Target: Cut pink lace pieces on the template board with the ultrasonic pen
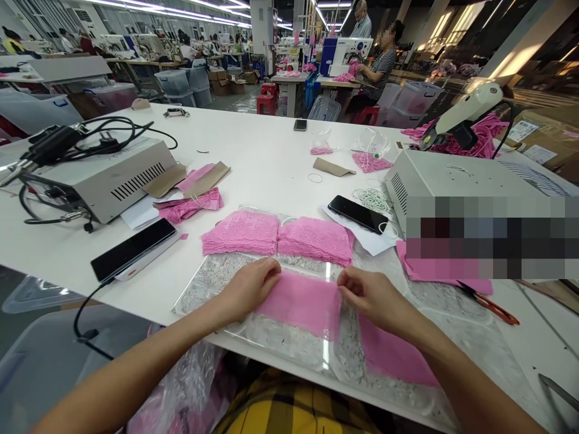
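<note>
Pink cloth (pixel 301 308), thin and sheer, lies almost flat on the clear mat (pixel 203 283) at the table's near edge, between the two hands. The left hand (pixel 253 284) pinches its far left corner between thumb and fingertips; the right hand (pixel 367 294) has thumb and fingers closed on the far right corner. Just beyond, two pink stacks (pixel 242 234) (pixel 315 240) sit side by side, many layers deep, their layers roughly lined up; that part looks done. The cloth in hand belongs to neither stack, so it seems to be mid-handling. Another piece (pixel 391 355) lies partly under the right forearm, apparently not dealt with, and more pink fabric (pixel 446 271) rests near the scissors (pixel 495 308), touched by neither hand. How many pieces are left in all, I cannot tell.
</note>
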The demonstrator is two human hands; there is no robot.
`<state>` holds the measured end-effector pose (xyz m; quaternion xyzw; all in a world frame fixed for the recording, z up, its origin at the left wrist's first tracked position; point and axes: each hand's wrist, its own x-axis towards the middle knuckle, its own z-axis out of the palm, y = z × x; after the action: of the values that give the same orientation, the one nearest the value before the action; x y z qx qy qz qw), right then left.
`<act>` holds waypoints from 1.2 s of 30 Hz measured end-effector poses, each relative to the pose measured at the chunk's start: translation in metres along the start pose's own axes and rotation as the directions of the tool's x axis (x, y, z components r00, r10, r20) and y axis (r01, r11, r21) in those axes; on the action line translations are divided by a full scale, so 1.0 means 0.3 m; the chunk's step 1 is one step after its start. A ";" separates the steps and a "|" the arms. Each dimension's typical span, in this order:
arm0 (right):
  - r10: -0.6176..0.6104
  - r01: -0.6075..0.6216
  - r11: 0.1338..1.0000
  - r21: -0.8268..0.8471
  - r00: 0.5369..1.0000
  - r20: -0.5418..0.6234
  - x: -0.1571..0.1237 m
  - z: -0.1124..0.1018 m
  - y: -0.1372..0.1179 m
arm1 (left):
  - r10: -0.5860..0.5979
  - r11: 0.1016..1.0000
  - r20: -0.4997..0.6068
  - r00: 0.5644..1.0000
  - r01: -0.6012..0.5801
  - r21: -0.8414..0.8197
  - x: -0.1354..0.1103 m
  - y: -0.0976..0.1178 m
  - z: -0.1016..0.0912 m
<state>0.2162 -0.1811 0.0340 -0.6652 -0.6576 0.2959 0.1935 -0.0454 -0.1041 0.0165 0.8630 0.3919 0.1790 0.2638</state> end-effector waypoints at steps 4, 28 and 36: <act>-0.098 0.076 0.989 -0.127 0.979 -0.177 -0.022 0.039 0.045 | 0.110 0.994 0.004 0.994 -0.110 0.018 -0.022 -0.047 0.035; -0.461 0.426 0.860 -0.279 0.885 -0.070 -0.127 0.121 0.057 | 0.460 0.879 0.092 0.883 -0.467 0.097 -0.123 -0.157 -0.027; -0.529 0.462 0.811 -0.358 0.841 -0.114 -0.177 0.152 0.041 | 0.484 0.859 0.100 0.869 -0.494 0.132 -0.115 -0.143 -0.039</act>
<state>0.1981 -0.2404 -0.0008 -0.5189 -0.8235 0.0543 0.2230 -0.0982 -0.1032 -0.0033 0.9571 0.1641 0.1819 0.1548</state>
